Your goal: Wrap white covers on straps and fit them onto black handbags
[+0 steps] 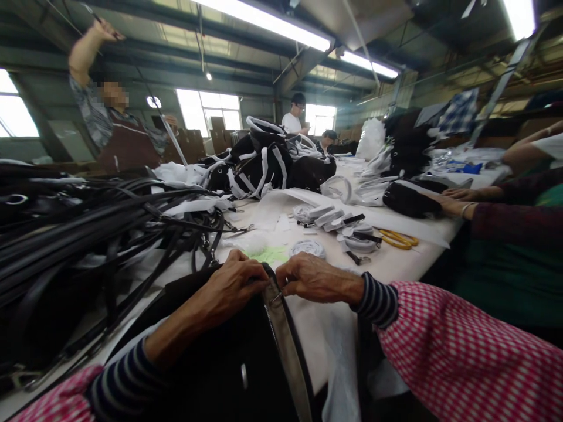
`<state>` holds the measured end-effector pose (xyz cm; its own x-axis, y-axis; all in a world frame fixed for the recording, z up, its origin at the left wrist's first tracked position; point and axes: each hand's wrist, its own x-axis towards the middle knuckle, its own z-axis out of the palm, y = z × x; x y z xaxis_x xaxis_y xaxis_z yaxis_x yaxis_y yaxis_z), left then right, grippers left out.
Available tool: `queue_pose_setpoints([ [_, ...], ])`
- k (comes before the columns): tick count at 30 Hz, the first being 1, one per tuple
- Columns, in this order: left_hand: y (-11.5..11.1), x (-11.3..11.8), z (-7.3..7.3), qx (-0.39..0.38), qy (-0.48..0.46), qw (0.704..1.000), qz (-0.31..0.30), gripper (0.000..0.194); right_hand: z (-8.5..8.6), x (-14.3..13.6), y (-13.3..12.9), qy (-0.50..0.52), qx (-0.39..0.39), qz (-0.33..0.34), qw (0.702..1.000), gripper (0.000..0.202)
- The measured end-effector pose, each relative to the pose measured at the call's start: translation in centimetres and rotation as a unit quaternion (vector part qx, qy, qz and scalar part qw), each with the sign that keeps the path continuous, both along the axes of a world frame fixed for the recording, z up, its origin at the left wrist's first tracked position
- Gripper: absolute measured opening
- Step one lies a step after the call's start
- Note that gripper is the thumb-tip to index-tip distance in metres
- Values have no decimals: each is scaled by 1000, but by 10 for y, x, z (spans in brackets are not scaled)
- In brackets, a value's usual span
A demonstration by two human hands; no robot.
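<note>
A black bag [220, 357] lies in front of me at the table's near edge, its long zipper [271, 319] running down toward me beside a beige strip of lining. My left hand [233, 281] pinches the bag's top edge at the far end of the zipper. Close to it, my right hand [312, 276] has thumb and forefinger closed at the same end, by a small metal piece that looks like the zipper pull. The exact grip of the fingertips is partly hidden.
Black straps [109, 234] with metal clips heap on the left. Wrapped black bags [264, 164] pile up behind. White strap coils [334, 220] and yellow scissors [398, 238] lie ahead right. A co-worker's hands [457, 202] rest on a black bag [411, 198]; another person [127, 135] stands at left.
</note>
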<state>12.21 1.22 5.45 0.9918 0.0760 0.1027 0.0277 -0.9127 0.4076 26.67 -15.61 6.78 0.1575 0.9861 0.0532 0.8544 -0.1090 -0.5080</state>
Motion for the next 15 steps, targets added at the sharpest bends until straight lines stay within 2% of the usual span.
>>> queue_pose_setpoints([
  [3, 0, 0, -2, 118, 14, 992, -36, 26, -6, 1, 6, -8, -19, -1, 1000, 10],
  [5, 2, 2, -6, 153, 23, 986, -56, 27, -10, -1, 8, -26, -23, -6, 999, 14],
  [11, 13, 8, -18, 195, 20, 977, -86, 20, -19, -2, 9, -81, -1, -11, 997, 17],
  [15, 22, 7, -17, 171, 11, 976, -133, 21, -28, -3, 10, -99, 14, -23, 995, 16],
])
